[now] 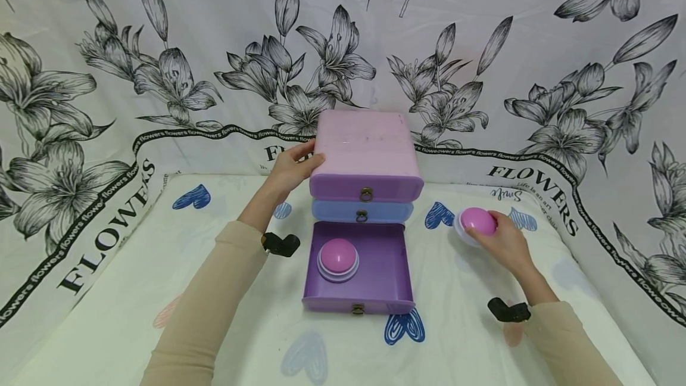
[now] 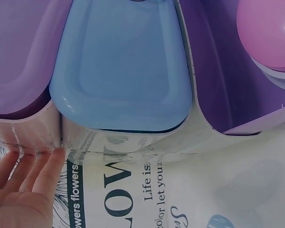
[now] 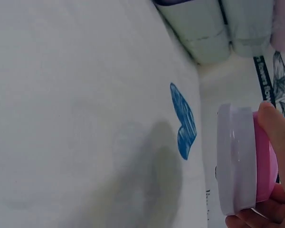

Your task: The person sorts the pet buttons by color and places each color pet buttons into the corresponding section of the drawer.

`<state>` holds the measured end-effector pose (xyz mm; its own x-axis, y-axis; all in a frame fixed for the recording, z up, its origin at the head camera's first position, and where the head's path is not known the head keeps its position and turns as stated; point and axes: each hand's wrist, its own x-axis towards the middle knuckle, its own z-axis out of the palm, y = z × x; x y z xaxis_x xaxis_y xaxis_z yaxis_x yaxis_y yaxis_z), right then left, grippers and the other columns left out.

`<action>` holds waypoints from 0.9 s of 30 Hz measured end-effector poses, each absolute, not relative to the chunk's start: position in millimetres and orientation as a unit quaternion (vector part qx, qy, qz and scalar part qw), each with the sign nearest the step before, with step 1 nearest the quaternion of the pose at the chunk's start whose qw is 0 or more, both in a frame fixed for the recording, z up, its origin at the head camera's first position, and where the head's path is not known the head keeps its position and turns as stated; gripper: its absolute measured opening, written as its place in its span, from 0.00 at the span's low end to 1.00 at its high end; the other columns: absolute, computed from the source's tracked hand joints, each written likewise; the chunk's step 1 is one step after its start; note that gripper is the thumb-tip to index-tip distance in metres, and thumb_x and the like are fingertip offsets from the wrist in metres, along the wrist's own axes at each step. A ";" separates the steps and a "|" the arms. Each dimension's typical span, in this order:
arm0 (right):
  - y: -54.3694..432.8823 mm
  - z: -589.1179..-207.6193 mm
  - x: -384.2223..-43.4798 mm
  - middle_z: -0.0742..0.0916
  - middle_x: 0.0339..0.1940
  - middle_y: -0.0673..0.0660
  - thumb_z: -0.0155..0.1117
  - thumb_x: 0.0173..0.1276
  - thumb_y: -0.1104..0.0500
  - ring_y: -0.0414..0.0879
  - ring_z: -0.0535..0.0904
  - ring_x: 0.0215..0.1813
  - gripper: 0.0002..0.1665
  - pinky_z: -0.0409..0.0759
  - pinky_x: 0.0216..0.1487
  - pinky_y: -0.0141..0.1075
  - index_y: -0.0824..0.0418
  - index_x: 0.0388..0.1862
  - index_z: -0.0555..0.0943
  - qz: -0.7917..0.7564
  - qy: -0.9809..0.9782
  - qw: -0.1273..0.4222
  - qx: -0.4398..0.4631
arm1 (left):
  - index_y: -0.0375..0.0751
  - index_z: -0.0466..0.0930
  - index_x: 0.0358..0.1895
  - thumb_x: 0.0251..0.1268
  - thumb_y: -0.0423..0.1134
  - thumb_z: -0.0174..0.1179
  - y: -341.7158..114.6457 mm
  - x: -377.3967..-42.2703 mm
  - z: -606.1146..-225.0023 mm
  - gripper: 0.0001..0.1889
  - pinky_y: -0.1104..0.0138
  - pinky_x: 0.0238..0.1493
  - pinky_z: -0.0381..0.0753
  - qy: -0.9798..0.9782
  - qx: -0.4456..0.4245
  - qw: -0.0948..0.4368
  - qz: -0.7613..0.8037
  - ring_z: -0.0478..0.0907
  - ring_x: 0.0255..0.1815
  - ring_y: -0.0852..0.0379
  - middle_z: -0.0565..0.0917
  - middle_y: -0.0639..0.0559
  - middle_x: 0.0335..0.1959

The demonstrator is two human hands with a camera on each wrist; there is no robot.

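A small drawer unit (image 1: 364, 139) has a pink top tier, a blue middle drawer (image 1: 343, 211) and a purple bottom drawer (image 1: 383, 267) pulled out. One round pink-domed button (image 1: 338, 257) with a white base lies in that bottom drawer, at its left. My left hand (image 1: 293, 170) touches the left side of the top tier; the left wrist view shows its fingers (image 2: 31, 173) extended against the pink wall. To the right of the unit, my right hand (image 1: 506, 243) grips a second pink-domed button (image 1: 479, 222). Its white base (image 3: 235, 161) faces away from the palm in the right wrist view.
White cloth (image 1: 252, 314) printed with hearts covers the surface beneath. Behind the unit rises a curtain-like sheet (image 1: 241, 34) with black lily prints. A black wrist mount (image 1: 281, 245) sits on the left wrist and another black mount (image 1: 509, 310) on the right.
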<state>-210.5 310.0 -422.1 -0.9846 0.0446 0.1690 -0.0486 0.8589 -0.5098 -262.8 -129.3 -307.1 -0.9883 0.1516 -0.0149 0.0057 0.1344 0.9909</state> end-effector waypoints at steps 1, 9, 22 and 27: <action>307.3 -420.1 -209.9 0.73 0.53 0.77 0.62 0.60 0.41 0.69 0.72 0.51 0.48 0.73 0.47 0.59 0.78 0.61 0.62 0.265 -0.960 0.088 0.007 | 0.44 0.58 0.70 0.64 0.43 0.57 -129.3 -262.7 -306.9 0.32 0.60 0.58 0.73 0.751 0.052 0.056 0.656 0.69 0.61 0.52 0.63 0.48 0.68; 285.9 -407.0 -203.0 0.75 0.54 0.74 0.63 0.59 0.40 0.66 0.74 0.51 0.47 0.76 0.47 0.58 0.75 0.61 0.64 0.261 -0.961 0.082 0.042 | 0.44 0.58 0.70 0.64 0.42 0.57 -129.6 -263.0 -306.9 0.32 0.60 0.58 0.73 0.750 0.051 0.055 0.658 0.70 0.60 0.52 0.63 0.48 0.68; 247.4 -397.5 -187.1 0.78 0.52 0.68 0.71 0.53 0.46 0.59 0.78 0.46 0.44 0.81 0.41 0.49 0.69 0.60 0.67 0.252 -0.958 0.073 0.120 | 0.44 0.57 0.70 0.63 0.42 0.57 -129.7 -263.3 -307.2 0.32 0.60 0.59 0.73 0.751 0.054 0.056 0.656 0.69 0.61 0.52 0.63 0.48 0.68; 232.1 -394.3 -180.0 0.79 0.50 0.65 0.73 0.50 0.47 0.56 0.79 0.44 0.43 0.83 0.38 0.45 0.68 0.59 0.68 0.247 -0.956 0.069 0.144 | 0.44 0.57 0.70 0.63 0.43 0.57 -129.9 -262.3 -307.2 0.32 0.59 0.59 0.72 0.750 0.054 0.057 0.657 0.69 0.61 0.52 0.63 0.48 0.68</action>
